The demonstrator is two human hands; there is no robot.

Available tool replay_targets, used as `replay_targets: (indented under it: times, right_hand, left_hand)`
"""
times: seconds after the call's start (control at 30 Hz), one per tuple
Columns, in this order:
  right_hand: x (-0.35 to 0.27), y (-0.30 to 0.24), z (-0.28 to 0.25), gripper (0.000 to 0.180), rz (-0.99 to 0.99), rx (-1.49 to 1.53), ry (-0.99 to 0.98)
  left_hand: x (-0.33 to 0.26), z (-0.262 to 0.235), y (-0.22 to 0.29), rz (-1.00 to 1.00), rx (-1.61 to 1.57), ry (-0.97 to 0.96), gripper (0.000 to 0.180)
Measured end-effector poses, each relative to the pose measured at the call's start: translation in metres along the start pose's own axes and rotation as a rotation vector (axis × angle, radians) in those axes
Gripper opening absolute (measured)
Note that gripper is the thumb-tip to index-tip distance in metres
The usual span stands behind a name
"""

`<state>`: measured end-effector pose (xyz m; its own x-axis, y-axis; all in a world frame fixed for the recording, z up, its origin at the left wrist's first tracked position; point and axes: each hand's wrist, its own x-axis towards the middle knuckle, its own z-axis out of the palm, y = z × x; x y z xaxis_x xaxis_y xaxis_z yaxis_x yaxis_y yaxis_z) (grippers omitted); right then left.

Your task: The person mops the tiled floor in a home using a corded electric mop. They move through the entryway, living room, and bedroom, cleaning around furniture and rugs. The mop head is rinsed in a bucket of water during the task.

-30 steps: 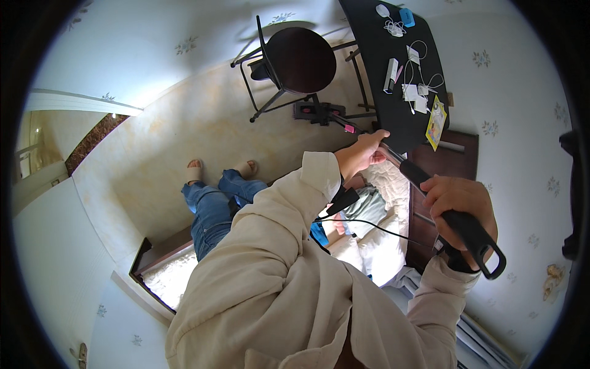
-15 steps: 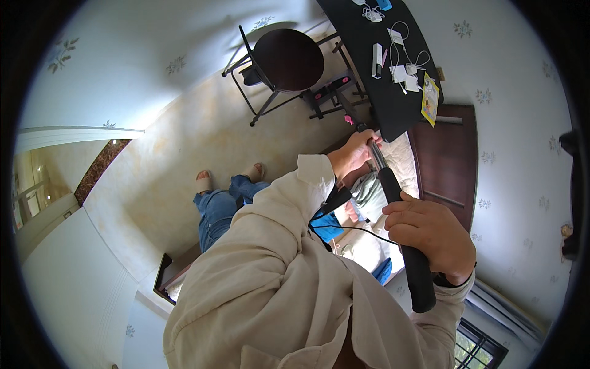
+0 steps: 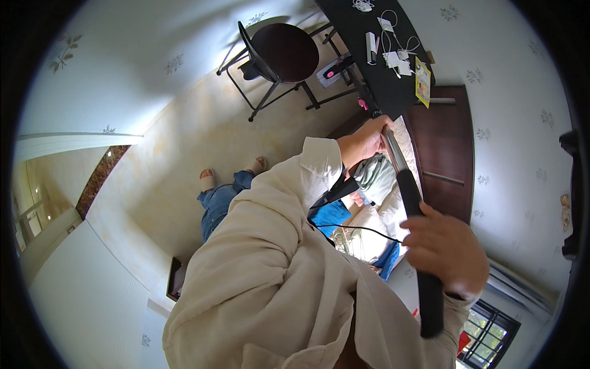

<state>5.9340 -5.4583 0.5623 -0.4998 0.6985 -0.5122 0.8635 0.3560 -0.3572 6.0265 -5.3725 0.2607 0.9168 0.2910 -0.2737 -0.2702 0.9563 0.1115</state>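
Note:
A long-handled flat mop runs slantwise from near my right side toward the floor under the desk. My left hand is closed round its metal pole, below the black foam grip. My right hand, smeared by motion, lies across that grip higher up, fingers bent over it and thumb raised. At the far end, the mop head, dark with pink parts and a pale pad, rests on the floor between chair and desk, partly hidden by the desk. A pink piece sits low on the pole.
A dark round-seated chair stands left of the mop head. The black desk carries white cables and chargers. Beyond my left hand is a bed with a grey-green cloth and blue fabric. A black strap crosses my front.
The mop head has slid farther off and slightly right, closer under the desk. Both hands have shifted right with the handle. My right thumb has lifted a little and that hand is blurred.

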Motion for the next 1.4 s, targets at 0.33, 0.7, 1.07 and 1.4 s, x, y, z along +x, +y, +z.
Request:
replay_targets:
  times: [0.33, 0.7, 1.07, 1.4]
  right_hand:
    - [-0.096, -0.146, -0.033, 0.017, -0.208, 0.103, 0.255]
    - [-0.09, -0.141, 0.003, 0.018, -0.179, 0.213, 0.113]
    - [-0.052, -0.079, 0.019, 0.012, -0.224, 0.267, 0.084]
    - [-0.077, -0.05, 0.062, 0.023, -0.54, 0.757, 0.931]
  left_hand:
    - [-0.182, 0.043, -0.033, -0.6, 0.028, -0.054, 0.016]
    - [-0.22, -0.01, -0.034, -0.7, 0.093, 0.077, 0.015]
    - [-0.139, -0.023, -0.002, -0.595, 0.027, -0.08, 0.016]
    - [-0.114, -0.02, -0.012, -0.62, 0.128, 0.103, 0.015]
